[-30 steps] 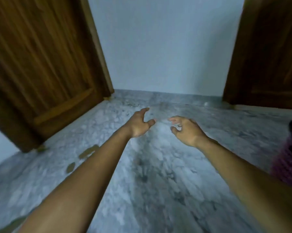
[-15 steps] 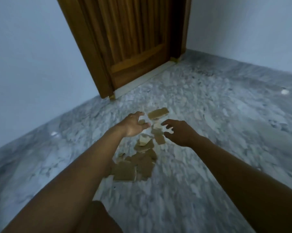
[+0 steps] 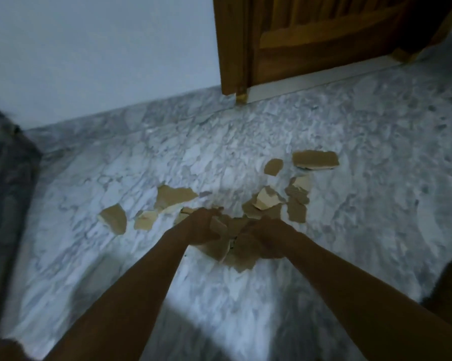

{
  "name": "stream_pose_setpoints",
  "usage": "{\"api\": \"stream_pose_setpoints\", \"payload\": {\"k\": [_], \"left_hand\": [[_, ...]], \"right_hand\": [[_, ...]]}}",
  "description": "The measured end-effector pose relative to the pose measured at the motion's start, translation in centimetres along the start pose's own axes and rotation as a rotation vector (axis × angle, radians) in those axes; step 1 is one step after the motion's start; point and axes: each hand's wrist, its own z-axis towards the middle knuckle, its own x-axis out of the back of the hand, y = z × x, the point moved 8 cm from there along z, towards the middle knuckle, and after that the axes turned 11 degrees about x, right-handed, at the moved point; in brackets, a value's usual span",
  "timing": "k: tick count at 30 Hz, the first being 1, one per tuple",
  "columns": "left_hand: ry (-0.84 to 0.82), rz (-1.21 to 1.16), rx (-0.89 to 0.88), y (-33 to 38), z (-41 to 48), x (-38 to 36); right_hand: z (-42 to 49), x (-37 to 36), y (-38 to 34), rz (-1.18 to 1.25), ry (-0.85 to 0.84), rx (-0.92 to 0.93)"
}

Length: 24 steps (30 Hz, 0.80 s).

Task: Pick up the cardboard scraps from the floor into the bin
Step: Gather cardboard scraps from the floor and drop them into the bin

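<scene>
Head view: the marble floor (image 3: 349, 230) is strewn with cardboard scraps (image 3: 174, 195), spread in a band from left to far right. The nearest heap is covered by the left hand (image 3: 200, 226) and right hand (image 3: 267, 239), set close together; a scrap seems pinched by the left, the right's grip cannot be told. The long strip (image 3: 314, 160) lies beyond the right hand; no bin is recognised

Wooden door (image 3: 310, 40); pale wall (image 3: 102, 53)

The head view looks forward and down, near the floor (image 3: 219, 152).
</scene>
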Motion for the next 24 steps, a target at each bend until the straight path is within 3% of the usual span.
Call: {"api": "stream_pose_setpoints", "payload": {"k": [5,8,11,13,15,17,20,24], "left_hand": [[0.063,0.044,0.054,-1.9,2.8,-4.0],[0.088,0.148,0.074,-1.4,3.3,-6.7],[0.259,0.071,0.233,-3.2,3.5,-6.6],[0.284,0.046,0.289,-3.8,3.5,-6.6],[0.291,0.059,0.340,-4.4,3.5,-6.2],[0.198,-0.055,0.353,-5.4,4.3,-6.6],[-0.043,-0.248,0.288,-6.2,5.0,-6.2],[-0.129,-0.099,0.291,-8.9,5.6,-3.6]], "right_hand": [[3.5,-3.0,0.8,-0.172,-0.063,0.119],[3.5,-3.3,0.6,-0.213,0.035,0.102],[3.9,-4.1,0.8,-0.251,0.101,0.110],[3.9,-4.1,1.8,-0.245,0.137,0.061],[3.7,-4.8,2.2,-0.230,0.032,0.026],[3.3,-5.6,2.5,-0.169,-0.119,0.019],[3.6,-4.8,3.4,0.042,-0.190,-0.009],[5.5,-1.5,3.9,0.131,-0.057,-0.056]]}}
